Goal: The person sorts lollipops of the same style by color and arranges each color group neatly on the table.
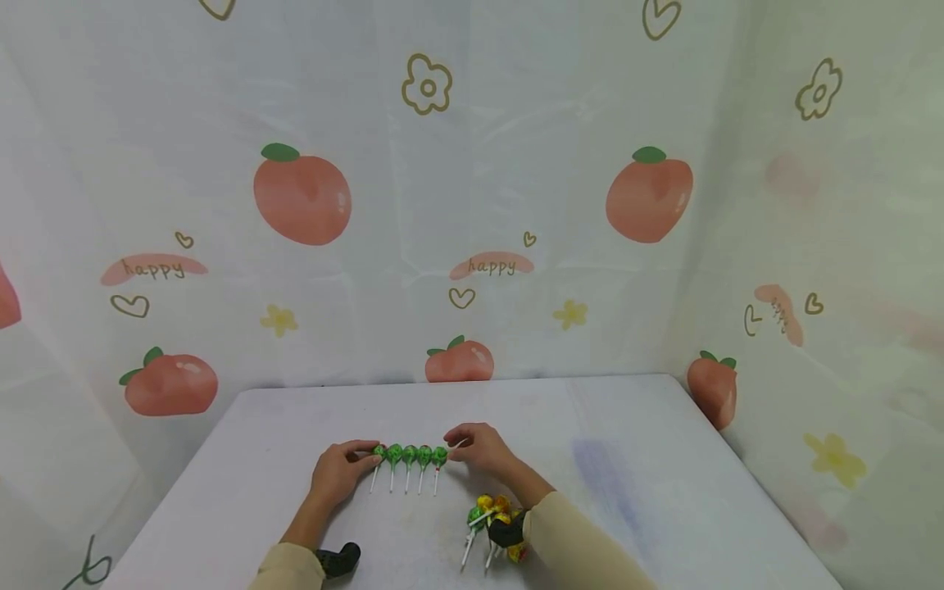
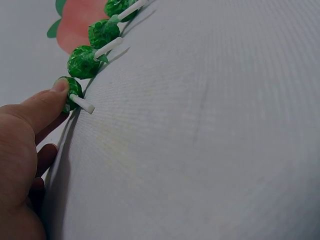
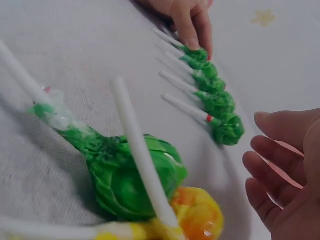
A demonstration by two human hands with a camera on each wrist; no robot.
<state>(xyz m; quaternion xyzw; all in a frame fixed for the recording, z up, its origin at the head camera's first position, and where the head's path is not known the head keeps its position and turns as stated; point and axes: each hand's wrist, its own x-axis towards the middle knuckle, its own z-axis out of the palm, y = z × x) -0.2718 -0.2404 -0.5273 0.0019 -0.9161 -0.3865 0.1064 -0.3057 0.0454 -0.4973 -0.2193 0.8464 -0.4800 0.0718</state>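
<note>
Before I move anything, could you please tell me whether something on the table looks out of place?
A green-wrapped lollipop lies jumbled with yellow-wrapped lollipops, nearer the person than the neat row of five green-wrapped lollipops. It looks odd because its colour matches the row's. Nothing looks spilled.

Perhaps a sheeted-off booth: pale fruit-print hangings (image 1: pixel 472 180) behind and beside a white table (image 1: pixel 634 442).
</note>
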